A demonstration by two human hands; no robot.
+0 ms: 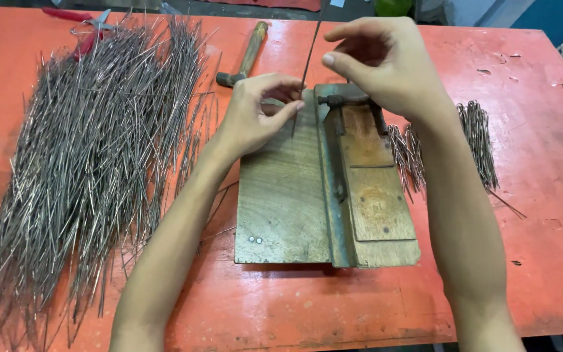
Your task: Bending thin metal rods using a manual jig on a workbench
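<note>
A worn wooden block with a rusty metal strip and clamp (pixel 324 189) lies flat in the middle of the orange-red painted table (pixel 542 130). Both hands are over the far end of this block. The left hand (pixel 255 114) rests on the block, and its fingers (pixel 291 107) pinch a thin, dark, straight metal wire (pixel 309 58) low down. The wire stands almost upright, with its bottom tip at the block. The right hand (pixel 386 65) is above the clamp with its fingers curled near the wire; I cannot tell if they touch it.

Left of the block lies a big loose pile of long thin grey wires (pixel 92 163). Right of the block lies a small bunch of short bent wires (pixel 477 140). Beyond the block lies a small hammer with a wooden handle (pixel 245 55). Far left beyond the block are red-handled pliers (pixel 86 23).
</note>
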